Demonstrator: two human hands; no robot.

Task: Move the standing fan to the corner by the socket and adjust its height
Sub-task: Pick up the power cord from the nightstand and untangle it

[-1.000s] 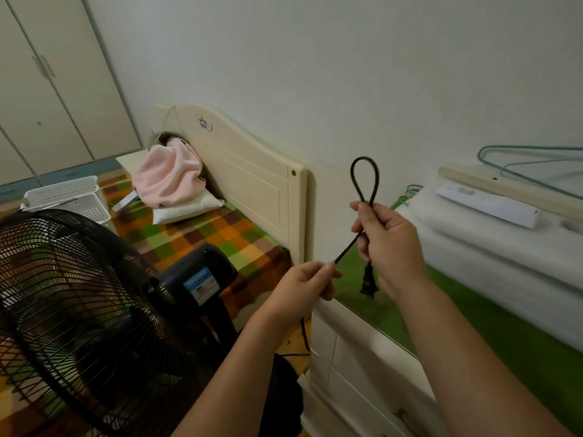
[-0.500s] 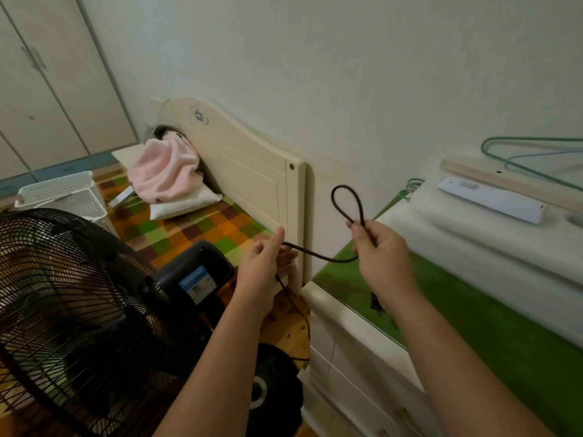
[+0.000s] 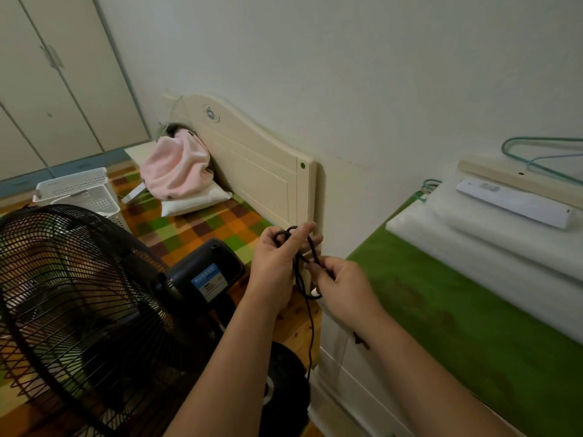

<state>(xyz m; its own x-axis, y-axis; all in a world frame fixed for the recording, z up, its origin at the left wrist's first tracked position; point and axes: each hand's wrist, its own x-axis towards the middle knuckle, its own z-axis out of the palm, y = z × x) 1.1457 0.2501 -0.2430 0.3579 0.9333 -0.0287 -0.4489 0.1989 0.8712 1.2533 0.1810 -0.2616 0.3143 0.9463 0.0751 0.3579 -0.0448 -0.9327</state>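
Note:
The black standing fan (image 3: 79, 298) fills the lower left, its grille facing left and its motor housing (image 3: 205, 272) toward me. Its round base (image 3: 284, 392) rests on the wooden floor between the bed and a white cabinet. The fan's black power cord (image 3: 299, 272) is looped between both hands in front of the headboard corner. My left hand (image 3: 277, 263) pinches the upper loops. My right hand (image 3: 344, 285) grips the lower loop. One strand hangs down to the floor. No socket is in view.
A bed with a checked cover (image 3: 202, 228), a pink cloth (image 3: 176, 168) and a cream headboard (image 3: 262, 171) lies beyond the fan. The white cabinet with a green top (image 3: 441, 310) stands at right, carrying foam sheets (image 3: 492, 247), a white power strip (image 3: 514, 203) and hangers. A white basket (image 3: 82, 193) sits far left.
Both hands have dropped and come together near the headboard corner. The single cord loop held up by my right hand is now gathered into several loops shared between both hands.

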